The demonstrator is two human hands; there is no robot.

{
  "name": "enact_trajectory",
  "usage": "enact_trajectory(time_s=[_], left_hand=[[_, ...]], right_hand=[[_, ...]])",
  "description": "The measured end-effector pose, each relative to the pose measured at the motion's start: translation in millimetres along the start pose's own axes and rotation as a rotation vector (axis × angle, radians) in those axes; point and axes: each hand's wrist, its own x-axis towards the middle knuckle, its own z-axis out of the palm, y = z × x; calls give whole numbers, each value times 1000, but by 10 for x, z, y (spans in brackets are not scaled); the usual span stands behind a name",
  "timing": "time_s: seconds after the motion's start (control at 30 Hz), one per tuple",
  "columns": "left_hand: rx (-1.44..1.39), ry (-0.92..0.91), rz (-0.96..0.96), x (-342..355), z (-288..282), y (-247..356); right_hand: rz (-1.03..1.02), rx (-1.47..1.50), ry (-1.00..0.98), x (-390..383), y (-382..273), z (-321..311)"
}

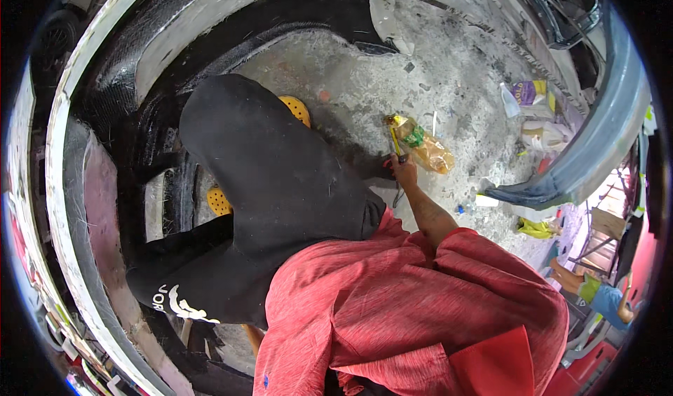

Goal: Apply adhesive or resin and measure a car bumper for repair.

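My right hand [403, 169] is low over the concrete floor, its fingers closed round a slim yellow tool [395, 141] with a dark lower part. What kind of tool it is cannot be made out. Right beside it lies a clear plastic bottle [438, 158] with a green label and amber tint. A thin dark strip [398, 199] shows just below the hand. My left hand is out of sight; a bit of bare skin shows beneath my dark shorts, too little to tell whether it is arm or leg.
A large black, fibre-textured moulded shell [119, 80] with a pale rim curves round my left and front. At right stand a curved blue-grey panel [596, 151], a purple-and-yellow packet [529, 93] and a yellow bag [536, 228]. Another person [606, 301] is at the far right.
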Motion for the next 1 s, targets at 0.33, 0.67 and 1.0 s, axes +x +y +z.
enact_trajectory(time_s=[0.33, 0.67, 1.0], left_hand=[[133, -9, -15, -337, -842, -319], [246, -38, -37, -729, -1342, -361], [334, -82, -65, -1249, -1748, -688]], right_hand=[[-394, -105, -159, 310, 169, 195], [-258, -332, -110, 704, -946, -775], [-228, -269, -407, 1022, -726, -894]])
